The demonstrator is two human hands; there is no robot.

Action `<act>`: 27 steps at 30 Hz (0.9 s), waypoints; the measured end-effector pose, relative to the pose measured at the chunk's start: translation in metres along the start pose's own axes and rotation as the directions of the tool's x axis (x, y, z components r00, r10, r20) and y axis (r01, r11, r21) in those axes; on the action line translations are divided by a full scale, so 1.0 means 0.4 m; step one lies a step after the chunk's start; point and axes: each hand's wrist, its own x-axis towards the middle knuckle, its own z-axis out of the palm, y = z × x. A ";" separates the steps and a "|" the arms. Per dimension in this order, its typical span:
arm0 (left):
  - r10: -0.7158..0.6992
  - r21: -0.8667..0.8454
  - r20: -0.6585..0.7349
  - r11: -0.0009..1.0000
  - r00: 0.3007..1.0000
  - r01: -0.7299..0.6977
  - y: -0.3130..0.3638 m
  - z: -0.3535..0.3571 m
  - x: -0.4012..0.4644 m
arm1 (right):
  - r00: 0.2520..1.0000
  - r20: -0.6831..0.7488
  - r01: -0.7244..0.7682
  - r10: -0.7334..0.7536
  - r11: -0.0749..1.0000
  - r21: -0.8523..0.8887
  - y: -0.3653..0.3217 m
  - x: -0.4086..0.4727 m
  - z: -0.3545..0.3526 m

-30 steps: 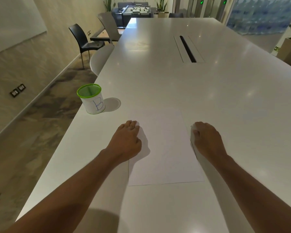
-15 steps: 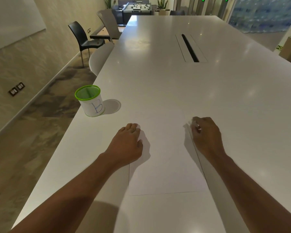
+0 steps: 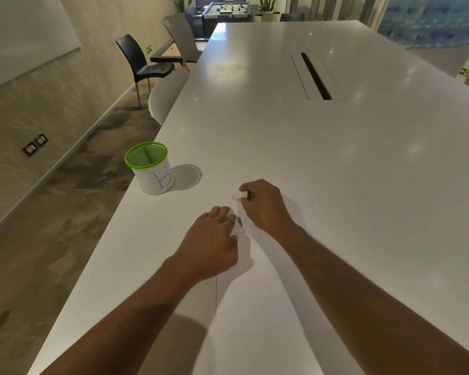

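A white sheet of paper [image 3: 257,304] lies on the white table [image 3: 363,171] in front of me. My left hand [image 3: 214,244] rests on the sheet's left side, palm down with its fingers loosely bent. My right hand [image 3: 263,204] has crossed to just beyond the left one. It pinches a corner of the paper between thumb and fingers, and the sheet's right part is turned over toward the left. The paper under my right forearm is hidden.
A white mesh cup with a green rim and a blue letter B [image 3: 153,169] stands near the table's left edge. A cable slot [image 3: 316,77] runs down the table's middle farther off. A white chair [image 3: 165,96] and a black chair [image 3: 141,60] stand to the left.
My right hand took hold of the paper's right edge and carried it leftward over the sheet, ending close to my left hand. The left hand stayed in place.
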 end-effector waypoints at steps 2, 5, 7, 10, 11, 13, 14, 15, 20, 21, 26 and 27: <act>0.014 -0.017 -0.025 1.000 1.000 -0.014 -0.002 0.002 0.003 | 0.999 0.032 0.026 -0.026 0.999 -0.022 -0.015 0.024 0.021; 0.019 -0.043 -0.046 0.999 0.999 -0.021 -0.004 0.002 0.005 | 0.992 0.088 0.097 -0.093 0.994 -0.048 -0.035 0.047 0.040; 0.022 -0.050 -0.054 0.998 0.998 -0.025 -0.004 0.000 0.005 | 0.986 0.109 0.131 -0.123 0.989 -0.065 -0.040 0.060 0.038; 0.019 -0.057 -0.056 0.998 0.998 -0.023 -0.002 -0.003 0.005 | 0.992 0.078 0.110 -0.101 0.987 -0.117 -0.034 0.076 0.031; 0.017 -0.051 -0.052 0.999 0.998 -0.020 -0.001 -0.003 0.006 | 0.991 0.078 0.118 -0.109 0.985 -0.125 -0.034 0.075 0.031; 0.012 -0.038 -0.044 0.999 0.999 -0.014 -0.001 -0.002 0.006 | 0.981 0.115 0.169 -0.155 0.978 -0.124 -0.041 0.066 0.034; 0.010 -0.035 -0.043 0.999 0.999 -0.012 -0.001 -0.002 0.007 | 0.976 0.133 0.190 -0.174 0.974 -0.120 -0.042 0.061 0.035; 0.010 -0.034 -0.042 0.999 0.999 -0.011 -0.001 -0.002 0.007 | 0.975 0.132 0.192 -0.176 0.973 -0.124 -0.040 0.061 0.034; 0.016 -0.035 -0.037 0.999 0.999 -0.017 0.001 -0.003 0.005 | 0.985 0.086 0.164 -0.151 0.972 -0.169 -0.027 0.062 0.019; 0.012 -0.038 -0.037 0.999 0.999 -0.013 0.000 -0.003 0.005 | 0.976 0.122 0.201 -0.182 0.967 -0.158 -0.033 0.055 0.021; 0.005 -0.023 -0.030 1.000 1.000 -0.006 0.007 -0.006 0.007 | 0.982 0.069 0.184 -0.174 0.968 -0.172 -0.019 0.054 0.019; 0.004 -0.026 -0.032 1.000 0.999 -0.005 0.007 -0.007 0.006 | 0.984 0.062 0.178 -0.169 0.968 -0.178 -0.020 0.056 0.018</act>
